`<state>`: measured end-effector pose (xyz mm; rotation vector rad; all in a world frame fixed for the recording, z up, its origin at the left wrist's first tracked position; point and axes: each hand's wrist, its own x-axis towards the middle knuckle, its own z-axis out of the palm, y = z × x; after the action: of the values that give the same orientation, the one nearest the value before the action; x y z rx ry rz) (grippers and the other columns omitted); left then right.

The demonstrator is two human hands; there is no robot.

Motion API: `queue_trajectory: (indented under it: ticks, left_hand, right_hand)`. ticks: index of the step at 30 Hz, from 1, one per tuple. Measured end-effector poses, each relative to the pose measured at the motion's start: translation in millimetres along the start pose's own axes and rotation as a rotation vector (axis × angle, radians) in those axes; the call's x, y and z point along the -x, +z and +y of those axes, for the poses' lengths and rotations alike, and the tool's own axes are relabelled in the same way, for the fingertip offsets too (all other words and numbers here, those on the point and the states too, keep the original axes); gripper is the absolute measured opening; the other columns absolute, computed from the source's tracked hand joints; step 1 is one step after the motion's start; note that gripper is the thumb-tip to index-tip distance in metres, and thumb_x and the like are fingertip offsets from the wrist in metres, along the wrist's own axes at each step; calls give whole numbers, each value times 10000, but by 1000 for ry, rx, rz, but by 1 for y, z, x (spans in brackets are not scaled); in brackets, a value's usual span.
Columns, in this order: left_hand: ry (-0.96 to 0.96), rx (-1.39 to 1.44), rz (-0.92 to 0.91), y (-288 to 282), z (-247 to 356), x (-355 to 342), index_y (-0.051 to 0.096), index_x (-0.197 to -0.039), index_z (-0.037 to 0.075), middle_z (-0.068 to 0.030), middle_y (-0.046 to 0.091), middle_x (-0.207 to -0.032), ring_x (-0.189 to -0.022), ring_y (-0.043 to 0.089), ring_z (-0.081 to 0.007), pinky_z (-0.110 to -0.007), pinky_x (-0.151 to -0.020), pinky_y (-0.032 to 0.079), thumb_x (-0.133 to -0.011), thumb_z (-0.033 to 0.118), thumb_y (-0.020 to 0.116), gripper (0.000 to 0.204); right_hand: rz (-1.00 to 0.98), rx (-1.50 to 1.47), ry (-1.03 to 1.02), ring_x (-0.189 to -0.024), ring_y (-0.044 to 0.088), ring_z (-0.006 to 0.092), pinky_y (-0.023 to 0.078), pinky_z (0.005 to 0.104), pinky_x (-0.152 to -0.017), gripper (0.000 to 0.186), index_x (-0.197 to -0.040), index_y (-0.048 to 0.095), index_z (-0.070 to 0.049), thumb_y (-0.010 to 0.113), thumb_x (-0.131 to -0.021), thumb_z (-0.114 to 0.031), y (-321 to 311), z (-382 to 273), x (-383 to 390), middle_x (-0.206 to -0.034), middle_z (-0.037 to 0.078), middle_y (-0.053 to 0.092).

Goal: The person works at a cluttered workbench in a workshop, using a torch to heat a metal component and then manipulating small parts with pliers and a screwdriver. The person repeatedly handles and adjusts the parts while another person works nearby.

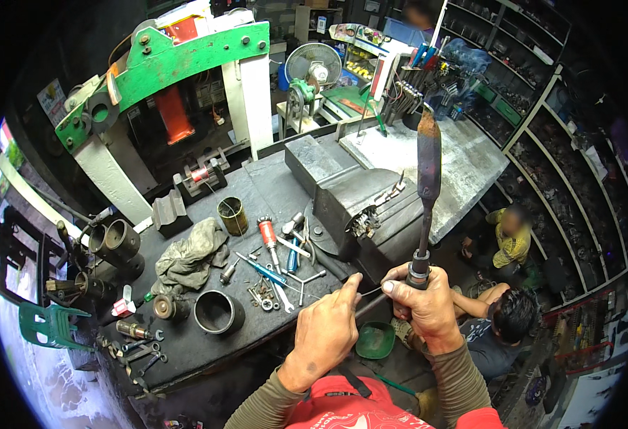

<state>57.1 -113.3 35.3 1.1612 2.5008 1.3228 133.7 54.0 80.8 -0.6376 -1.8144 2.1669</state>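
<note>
My right hand (427,304) is wrapped round the dark handle of what looks like a large soldering iron (429,161). It stands upright, with a metal collar above my thumb, a thin shank, a thick dark block and a rusty-brown pointed tip. To its left, my left hand (326,332) hovers beside the bench front with its back toward me. Its fingers are stretched toward the tool without touching it, and the thumb is hidden. A thin pale line shows beside this hand; whether it touches it, I cannot tell. Nearest on the bench are a T-shaped wrench (311,281) and a spanner (284,299).
A dark workbench (257,187) carries a bench vise (360,207), a crumpled rag (192,254), a metal cylinder (219,312) and several hand tools. A green press frame (185,57) rises behind. Two people sit low at the right, near shelves (568,143). A green basin (376,340) lies below my hands.
</note>
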Motion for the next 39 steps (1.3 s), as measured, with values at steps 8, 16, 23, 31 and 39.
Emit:
queue_trajectory:
  ticks: [8, 16, 23, 31, 39]
  left_hand:
    - [180, 164, 364, -1, 0, 19, 737, -963, 22, -140, 734, -844, -723, 725, -273, -332, -646, 553, -867, 32, 779, 106]
    - [-112, 328, 664, 30, 4, -3, 736, -909, -5, -112, 707, -752, -627, 685, -199, -312, -603, 536, -880, 38, 763, 59]
    - [-114, 364, 760, 58, 5, -35, 726, -872, -26, -44, 682, -682, -597, 624, -63, -239, -559, 492, -903, 25, 750, 64]
    - [-180, 393, 772, 73, 6, -44, 730, -903, 8, -87, 686, -714, -610, 652, -154, -298, -586, 508, -901, 58, 751, 54]
    - [-150, 376, 810, 78, 2, -48, 729, -888, -24, -17, 660, -666, -576, 572, -43, -230, -533, 454, -918, 37, 750, 72]
  right_hand:
    - [36, 199, -43, -544, 498, 26, 370, 201, -476, 92, -944, 719, -16, 780, -890, -60, -21, -20, -7, -708, -41, 614]
    - [63, 910, -486, -874, 655, 152, 512, 288, -801, 311, -1076, 714, 26, 805, -855, -172, -81, -122, -4, -981, 77, 708]
    - [19, 1662, -985, -703, 588, 262, 462, 367, -654, 390, -1050, 750, -31, 824, -670, -81, -71, -181, -4, -801, 87, 596]
    - [-124, 1947, -1236, -742, 558, 258, 422, 398, -666, 378, -1026, 733, -75, 798, -654, -91, -58, -190, -25, -803, 56, 557]
    - [-163, 1964, -1278, -751, 562, 258, 427, 398, -668, 374, -1040, 728, -76, 786, -671, -93, -56, -191, -31, -815, 59, 561]
